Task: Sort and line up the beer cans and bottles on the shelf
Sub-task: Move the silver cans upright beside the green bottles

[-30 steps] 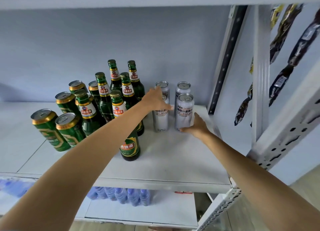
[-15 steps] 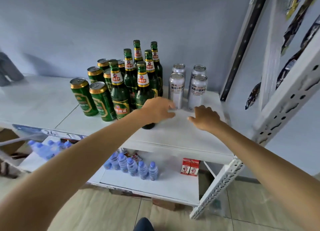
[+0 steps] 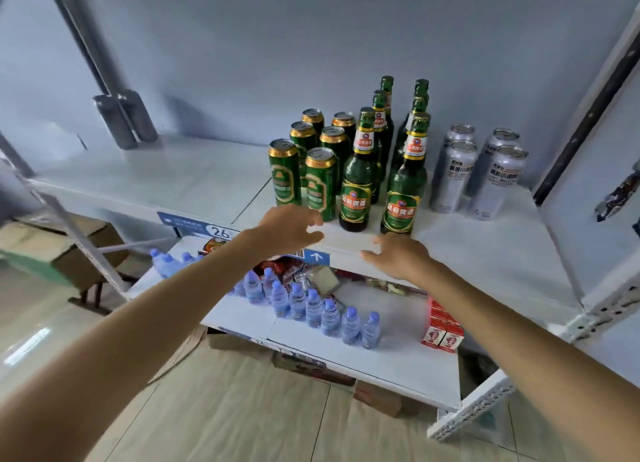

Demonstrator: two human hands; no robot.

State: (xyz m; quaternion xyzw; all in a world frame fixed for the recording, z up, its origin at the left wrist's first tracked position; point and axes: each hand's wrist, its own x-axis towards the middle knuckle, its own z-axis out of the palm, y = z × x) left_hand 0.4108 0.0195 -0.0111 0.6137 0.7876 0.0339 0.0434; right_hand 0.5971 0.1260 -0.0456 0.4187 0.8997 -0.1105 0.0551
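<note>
On the white shelf (image 3: 485,253) stand three groups in rows. Several green beer cans (image 3: 320,181) with gold tops are on the left, several green beer bottles (image 3: 401,191) in two rows in the middle, several silver cans (image 3: 495,181) on the right. My left hand (image 3: 291,227) hovers at the shelf's front edge, just before the front green can, fingers apart and empty. My right hand (image 3: 398,255) is at the same edge below the front right bottle, fingers loosely spread, holding nothing.
Two dark cans (image 3: 126,120) stand far left at the back of the shelf. The lower shelf (image 3: 398,368) holds a row of small water bottles (image 3: 311,305), red cartons (image 3: 443,330) and snack packs. Cardboard boxes (image 3: 52,239) sit on the floor at left. Metal uprights frame both sides.
Both hands have let go of the silver cans and drawn back to the shelf's front edge. The view has pulled back and swung left, showing more of the shelf and floor.
</note>
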